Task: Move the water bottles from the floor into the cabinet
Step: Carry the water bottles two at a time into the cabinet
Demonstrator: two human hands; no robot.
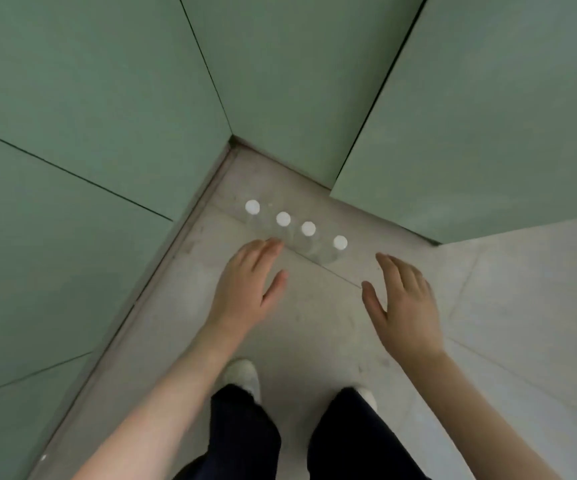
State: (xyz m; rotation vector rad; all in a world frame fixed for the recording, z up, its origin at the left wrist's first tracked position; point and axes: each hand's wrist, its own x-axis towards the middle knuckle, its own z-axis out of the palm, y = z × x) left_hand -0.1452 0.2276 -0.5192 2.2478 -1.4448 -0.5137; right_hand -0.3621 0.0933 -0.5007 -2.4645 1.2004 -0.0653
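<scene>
Several clear water bottles with white caps stand upright in a slanted row on the pale floor, from the leftmost cap (252,206) to the rightmost cap (340,242). My left hand (245,289) hovers above the floor in front of the row, fingers spread, fingertips near the second bottle (283,219). My right hand (405,306) is held out to the right of the row, fingers apart, holding nothing. Green cabinet doors (89,109) stand shut on the left and behind.
The bottles sit in a corner formed by green cabinet fronts; another green panel (488,133) juts out on the right. My two feet in white shoes (242,375) and dark trousers stand on the tiled floor (522,323) below the hands.
</scene>
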